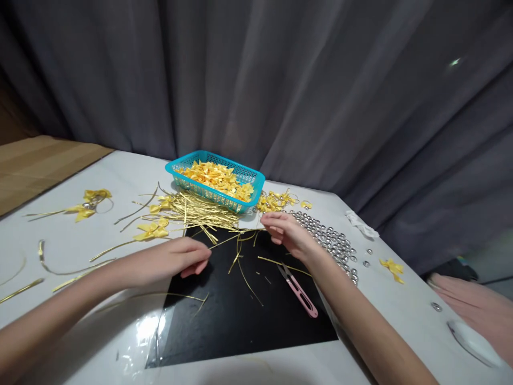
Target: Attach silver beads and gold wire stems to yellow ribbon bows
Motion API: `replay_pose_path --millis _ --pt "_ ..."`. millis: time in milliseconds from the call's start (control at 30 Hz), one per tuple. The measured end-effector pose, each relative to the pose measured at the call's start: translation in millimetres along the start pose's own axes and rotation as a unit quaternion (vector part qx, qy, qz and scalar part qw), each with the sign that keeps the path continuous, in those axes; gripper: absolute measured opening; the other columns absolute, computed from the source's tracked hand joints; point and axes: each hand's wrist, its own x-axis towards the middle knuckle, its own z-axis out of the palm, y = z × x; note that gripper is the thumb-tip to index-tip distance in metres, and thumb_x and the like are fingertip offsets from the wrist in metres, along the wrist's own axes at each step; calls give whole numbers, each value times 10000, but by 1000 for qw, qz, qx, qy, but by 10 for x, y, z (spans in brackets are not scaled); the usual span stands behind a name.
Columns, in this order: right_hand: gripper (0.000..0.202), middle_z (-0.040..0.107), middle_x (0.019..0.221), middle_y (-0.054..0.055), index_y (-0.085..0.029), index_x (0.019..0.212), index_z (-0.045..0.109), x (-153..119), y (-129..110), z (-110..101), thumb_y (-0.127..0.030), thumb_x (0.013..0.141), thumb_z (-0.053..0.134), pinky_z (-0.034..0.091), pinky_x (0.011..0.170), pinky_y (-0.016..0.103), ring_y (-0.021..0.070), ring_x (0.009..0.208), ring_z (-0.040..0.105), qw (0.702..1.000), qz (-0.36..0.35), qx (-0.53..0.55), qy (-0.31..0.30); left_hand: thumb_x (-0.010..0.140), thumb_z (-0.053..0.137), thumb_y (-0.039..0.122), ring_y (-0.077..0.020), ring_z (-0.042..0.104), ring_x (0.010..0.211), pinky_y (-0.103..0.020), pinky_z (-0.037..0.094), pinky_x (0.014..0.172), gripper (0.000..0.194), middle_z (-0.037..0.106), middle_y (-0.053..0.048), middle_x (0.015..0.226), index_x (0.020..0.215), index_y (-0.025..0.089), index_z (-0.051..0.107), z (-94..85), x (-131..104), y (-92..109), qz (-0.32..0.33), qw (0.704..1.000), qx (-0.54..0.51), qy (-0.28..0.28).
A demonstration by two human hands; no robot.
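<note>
My left fingers (196, 258) curl above the black mat's (248, 315) edge, right fingers (274, 223) near the basket (256, 184), open room between; both grips unclear.

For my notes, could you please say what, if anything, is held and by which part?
It cannot be told: a gold strand ends at the left hand, grip unclear; nothing clearly shows in the right hand.

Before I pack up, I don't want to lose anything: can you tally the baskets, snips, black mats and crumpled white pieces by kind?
Teal basket: 1
Pink snips: 1
Black mat: 1
Crumpled white piece: 1
Total: 4
</note>
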Motion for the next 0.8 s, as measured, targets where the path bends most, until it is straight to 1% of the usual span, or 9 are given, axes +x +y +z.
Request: replay_pose_path --millis 167,300,400,467,567,600,667,733,800 --pt "317 514 552 -50 -153 689 641 100 127 64 -435 620 769 270 426 206 56 451 381 987 -30 -134 -88 843 493 393 -194 541 641 -244 405 635 352 600 -15 593 596 209 663 -205 -130 -112 -82 993 84 -20" --pt "139 581 639 -23 -145 714 679 262 148 138 -275 715 729 339 546 222 70 559 431 957 -93 -244 -127 822 516 274 -154 540 571 -192 383 569 316 647 -1 550 570 202 693 -281 -230 -165 -101 992 71 -17" --pt "19 621 721 -1 -152 745 706 346 107 208 -170 742 704 368 615 234 87 639 482 919 -135 -340 -148 824 496 265 -137 521 485 -187 342 501 355 674 -22 514 530 188 680 -313 -262 -232 -136 990 22 -34" --pt "33 622 739 6 -165 740 723 359 34 254 -138 738 705 374 649 244 100 682 508 885 -154 -407 -163 823 485 281 -140 517 447 -199 336 489 378 673 -41 487 506 186 669 -326 -273 -259 -153 987 2 -45" --pt "61 629 759 16 -182 726 734 376 -184 304 -206 689 777 367 656 260 122 712 524 837 -174 -493 -161 808 475 306 -154 524 435 -224 358 504 390 667 -58 473 474 193 643 -339 -288 -229 -172 983 29 -50" --pt "137 638 781 19 -186 754 736 406 -285 315 -279 677 800 373 659 264 130 724 534 826 -180 -513 -152 800 480 321 -158 522 436 -234 364 508 387 667 -61 477 466 197 631 -345 -294 -201 -180 982 48 -43" --pt "234 653 864 32 -184 900 724 536 -497 340 -396 811 682 406 719 274 146 803 565 813 -192 -539 -110 775 508 367 -154 473 404 -250 345 494 397 635 -59 451 419 205 576 -358 -308 -128 -202 973 108 -8" --pt "344 641 1013 76 -148 1076 659 757 -664 380 -401 959 457 431 820 310 173 937 574 802 -190 -564 -49 760 527 419 -157 430 387 -271 315 488 420 582 -53 424 394 215 522 -371 -324 -49 -208 955 205 60" --pt "319 619 1113 91 -142 1140 614 1029 -731 439 -343 982 424 453 888 360 201 1028 572 785 -162 -597 -22 780 498 461 -199 490 445 -299 321 513 420 599 -74 494 439 220 535 -379 -343 20 -186 924 305 134"
